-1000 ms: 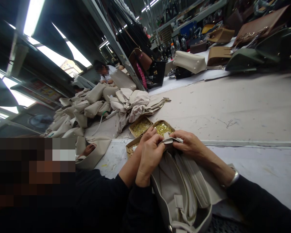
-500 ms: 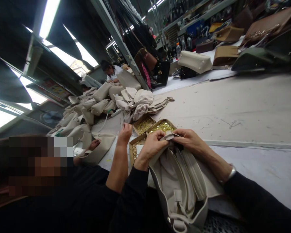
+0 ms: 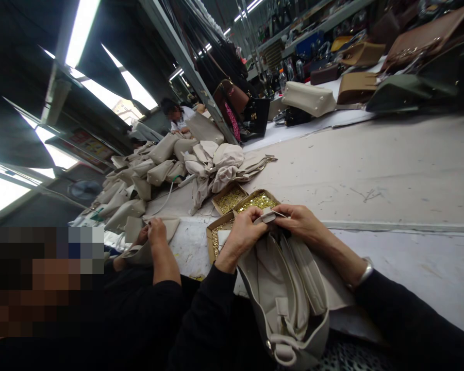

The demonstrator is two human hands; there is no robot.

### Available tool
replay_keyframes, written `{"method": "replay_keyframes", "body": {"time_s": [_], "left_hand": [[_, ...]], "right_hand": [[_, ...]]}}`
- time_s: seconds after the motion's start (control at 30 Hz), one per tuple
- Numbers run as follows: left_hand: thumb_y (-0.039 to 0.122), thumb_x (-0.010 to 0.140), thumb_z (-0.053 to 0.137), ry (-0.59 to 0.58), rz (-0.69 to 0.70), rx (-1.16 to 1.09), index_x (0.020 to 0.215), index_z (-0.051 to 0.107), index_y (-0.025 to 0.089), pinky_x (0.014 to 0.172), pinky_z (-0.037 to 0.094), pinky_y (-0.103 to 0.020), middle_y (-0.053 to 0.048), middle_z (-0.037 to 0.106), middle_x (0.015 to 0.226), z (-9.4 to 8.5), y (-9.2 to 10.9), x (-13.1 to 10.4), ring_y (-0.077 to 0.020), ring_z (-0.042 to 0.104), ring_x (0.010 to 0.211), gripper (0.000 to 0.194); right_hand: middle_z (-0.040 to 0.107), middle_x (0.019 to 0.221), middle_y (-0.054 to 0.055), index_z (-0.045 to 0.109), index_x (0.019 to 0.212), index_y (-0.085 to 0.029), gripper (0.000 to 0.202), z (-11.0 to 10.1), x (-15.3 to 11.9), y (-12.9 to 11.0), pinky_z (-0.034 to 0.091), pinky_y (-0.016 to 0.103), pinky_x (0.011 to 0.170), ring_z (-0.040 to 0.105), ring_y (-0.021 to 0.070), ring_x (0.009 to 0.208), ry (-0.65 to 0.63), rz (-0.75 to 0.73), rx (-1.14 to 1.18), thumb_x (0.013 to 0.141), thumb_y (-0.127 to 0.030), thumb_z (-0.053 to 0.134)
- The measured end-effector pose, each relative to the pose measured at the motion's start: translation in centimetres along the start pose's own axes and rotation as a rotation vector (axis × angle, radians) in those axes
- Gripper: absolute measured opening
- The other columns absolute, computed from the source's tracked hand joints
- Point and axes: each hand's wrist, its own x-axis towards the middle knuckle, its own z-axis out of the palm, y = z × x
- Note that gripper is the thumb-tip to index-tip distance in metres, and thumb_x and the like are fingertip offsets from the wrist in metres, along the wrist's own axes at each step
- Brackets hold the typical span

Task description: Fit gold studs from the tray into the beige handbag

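Observation:
A beige handbag [image 3: 251,281] lies open towards me, its lining and inner pockets showing. My left hand [image 3: 243,234] pinches a small tab at the bag's far end. From the other side, my right hand [image 3: 299,222] grips the same end, thumb and fingers closed on the bag's strap tab. Whether a small metal fitting sits between the fingertips cannot be made out. Just beyond my hands stand cardboard trays of small gold-coloured metal fittings [image 3: 260,200]. Another tray [image 3: 210,246] with gold pieces is partly hidden behind my left hand.
Close on my left, a co-worker's hand [image 3: 157,232] works at another beige bag [image 3: 139,254]. Beige bags [image 3: 164,148] are heaped at the back left. Finished-looking bags [image 3: 309,98] line the far table edge. A metal post [image 3: 201,82] rises behind the heap.
The co-worker's raised hand has moved left, away from the trays, to the bag beside them. My own hands keep their hold on the handbag with hardly any movement.

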Motion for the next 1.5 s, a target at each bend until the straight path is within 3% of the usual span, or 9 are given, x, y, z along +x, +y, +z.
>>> {"method": "replay_keyframes", "body": {"time_s": [0.1, 0.27, 0.33, 0.5, 0.67, 0.97, 1.2, 1.4, 1.5], "left_hand": [[0.012, 0.070, 0.063, 0.096, 0.036, 0.212, 0.079, 0.057, 0.019, 0.064, 0.038, -0.023, 0.003, 0.060, 0.072, 0.5, 0.1, -0.2, -0.0134, 0.055, 0.068, 0.014], [0.014, 0.081, 0.059, 0.374, 0.163, 0.603, 0.088, 0.051, 0.023, 0.068, 0.036, -0.028, 0.000, 0.059, 0.077, 2.9, 0.4, -0.7, -0.0194, 0.058, 0.073, 0.014], [0.011, 0.083, 0.055, 0.410, 0.228, 0.656, 0.091, 0.050, 0.023, 0.071, 0.038, -0.030, -0.002, 0.062, 0.081, 3.5, 0.3, -0.9, -0.0216, 0.061, 0.078, 0.015], [0.010, 0.082, 0.056, 0.281, 0.247, 0.539, 0.092, 0.054, 0.023, 0.073, 0.041, -0.027, 0.001, 0.063, 0.083, 2.4, 0.1, -1.3, -0.0185, 0.061, 0.077, 0.017], [0.014, 0.083, 0.057, 0.063, 0.223, 0.210, 0.096, 0.061, 0.020, 0.075, 0.045, -0.024, 0.001, 0.067, 0.087, 0.2, -0.3, -0.8, -0.0150, 0.063, 0.080, 0.015], [0.031, 0.072, 0.076, -0.068, -0.040, -0.198, 0.088, 0.064, 0.014, 0.058, 0.036, -0.021, 0.003, 0.060, 0.065, -0.4, -0.8, 1.4, -0.0090, 0.051, 0.058, 0.026], [0.023, 0.075, 0.068, -0.099, 0.018, -0.168, 0.090, 0.061, 0.016, 0.069, 0.045, -0.022, 0.000, 0.066, 0.080, -0.3, -0.5, 1.0, -0.0121, 0.060, 0.072, 0.018], [0.013, 0.072, 0.065, 0.073, 0.100, 0.246, 0.092, 0.061, 0.021, 0.076, 0.045, -0.025, 0.002, 0.067, 0.087, 0.4, 0.0, 0.0, -0.0156, 0.063, 0.082, 0.022], [0.016, 0.073, 0.066, 0.071, 0.100, 0.244, 0.088, 0.063, 0.020, 0.073, 0.045, -0.025, 0.002, 0.067, 0.084, 0.4, 0.2, 0.1, -0.0151, 0.061, 0.079, 0.016]], "right_hand": [[0.078, 0.092, 0.002, 0.076, 0.100, -0.024, 0.019, 0.1, 0.0, -0.4, 0.050, 0.030, 0.075, 0.070, 0.0213, 0.081, 0.030, -0.078, -0.132, 0.091, -0.031, 0.062], [0.077, 0.096, 0.006, 0.073, 0.100, -0.022, 0.015, 0.6, -0.2, -1.2, 0.049, 0.029, 0.077, 0.071, 0.0228, 0.087, 0.168, -0.193, -0.337, 0.092, -0.022, 0.060], [0.076, 0.097, 0.007, 0.072, 0.102, -0.021, 0.016, 0.7, -0.4, -1.4, 0.048, 0.029, 0.079, 0.071, 0.0222, 0.087, 0.190, -0.226, -0.352, 0.092, -0.019, 0.059], [0.075, 0.091, 0.004, 0.071, 0.096, -0.021, 0.010, 0.7, -0.4, -1.5, 0.045, 0.027, 0.073, 0.068, 0.0198, 0.080, 0.160, -0.209, -0.327, 0.089, -0.021, 0.064], [0.071, 0.079, 0.001, 0.072, 0.090, -0.021, 0.012, 0.4, 0.0, -1.3, 0.039, 0.027, 0.064, 0.061, 0.0183, 0.070, 0.076, -0.041, -0.258, 0.085, -0.025, 0.062], [0.073, 0.084, 0.002, 0.077, 0.099, -0.018, 0.026, -0.1, 0.4, 0.2, 0.045, 0.026, 0.066, 0.062, 0.0197, 0.076, -0.043, 0.011, 0.005, 0.086, -0.033, 0.060], [0.071, 0.078, 0.001, 0.076, 0.096, -0.019, 0.024, -0.1, 0.3, -0.4, 0.041, 0.026, 0.061, 0.058, 0.0177, 0.069, -0.020, 0.047, -0.006, 0.084, -0.032, 0.060], [0.069, 0.078, 0.001, 0.076, 0.095, -0.020, 0.024, 0.1, 0.4, 0.0, 0.041, 0.026, 0.062, 0.058, 0.0174, 0.072, -0.025, 0.099, 0.061, 0.086, -0.035, 0.060], [0.067, 0.078, 0.001, 0.075, 0.091, -0.019, 0.023, 0.2, 0.5, 0.5, 0.040, 0.026, 0.062, 0.056, 0.0171, 0.072, -0.048, 0.126, 0.148, 0.086, -0.036, 0.061]]}}
